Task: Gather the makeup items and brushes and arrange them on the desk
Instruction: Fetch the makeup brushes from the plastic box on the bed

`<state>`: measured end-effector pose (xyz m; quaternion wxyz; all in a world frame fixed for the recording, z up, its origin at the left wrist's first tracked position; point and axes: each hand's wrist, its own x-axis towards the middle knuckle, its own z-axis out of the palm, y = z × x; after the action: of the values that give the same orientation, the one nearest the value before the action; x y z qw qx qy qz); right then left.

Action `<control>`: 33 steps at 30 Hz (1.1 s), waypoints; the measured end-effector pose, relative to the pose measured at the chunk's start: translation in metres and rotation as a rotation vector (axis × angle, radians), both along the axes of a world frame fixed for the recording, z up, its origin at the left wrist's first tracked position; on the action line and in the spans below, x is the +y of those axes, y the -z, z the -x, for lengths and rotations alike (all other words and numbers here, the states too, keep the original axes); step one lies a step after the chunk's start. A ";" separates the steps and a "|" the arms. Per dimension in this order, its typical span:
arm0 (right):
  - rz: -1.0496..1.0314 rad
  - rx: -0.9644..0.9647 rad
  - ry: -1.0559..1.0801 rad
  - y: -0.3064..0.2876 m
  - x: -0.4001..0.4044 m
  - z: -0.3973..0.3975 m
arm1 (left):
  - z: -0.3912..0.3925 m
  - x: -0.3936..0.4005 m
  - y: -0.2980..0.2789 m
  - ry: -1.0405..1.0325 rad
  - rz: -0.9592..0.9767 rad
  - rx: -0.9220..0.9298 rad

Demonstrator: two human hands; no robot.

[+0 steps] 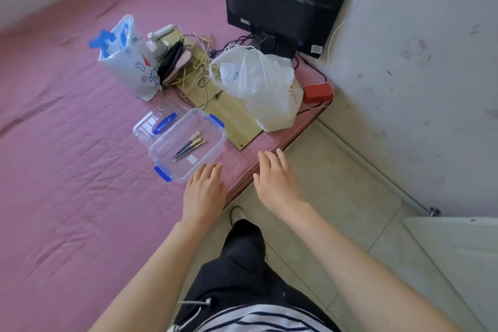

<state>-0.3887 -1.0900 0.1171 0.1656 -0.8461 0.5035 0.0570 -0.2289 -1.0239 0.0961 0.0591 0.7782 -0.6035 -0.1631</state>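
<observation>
We see both hands reaching forward over the edge of a pink quilted bed (67, 143). The left hand (204, 191) is released, its fingers straight and together, its fingertips just beside the near rim of a clear plastic box (213, 148) with blue clips. The right hand (277, 180) is likewise released, fingers relaxed, grasping nothing, above the bed's corner. Inside the box lie the makeup brushes (188, 147), side by side, bristles pointing away from us, beside a small white square. The box's lid (151, 124) rests just behind it. Farther back we note a white plastic bag (258, 89) on a pale board, a printed bag (129, 62), tangled cords, a red box (318, 92) and a dark monitor (280, 5)
</observation>
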 end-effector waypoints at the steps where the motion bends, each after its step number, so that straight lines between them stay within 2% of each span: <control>1: -0.013 0.010 -0.027 0.002 -0.010 -0.007 | -0.005 -0.007 0.002 -0.019 -0.007 0.001; 8: -0.046 0.025 -0.131 0.012 -0.069 -0.047 | -0.035 -0.053 0.012 -0.070 -0.038 -0.023; 15: -0.123 -0.009 -0.216 0.018 -0.114 -0.080 | -0.052 -0.084 0.020 -0.208 -0.048 -0.018; 21: -0.171 0.033 -0.420 0.031 -0.152 -0.103 | -0.052 -0.099 0.036 -0.344 -0.091 -0.016; 27: -0.161 0.086 -0.585 0.065 -0.182 -0.123 | -0.051 -0.117 0.063 -0.487 -0.086 0.023; 33: -0.177 0.141 -0.674 0.125 -0.196 -0.145 | -0.065 -0.127 0.123 -0.526 -0.129 0.070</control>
<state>-0.2437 -1.2861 -0.0077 0.1750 -0.9411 0.1993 0.2099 -0.1636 -1.1510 -0.0268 0.0703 0.9044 -0.3665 -0.2070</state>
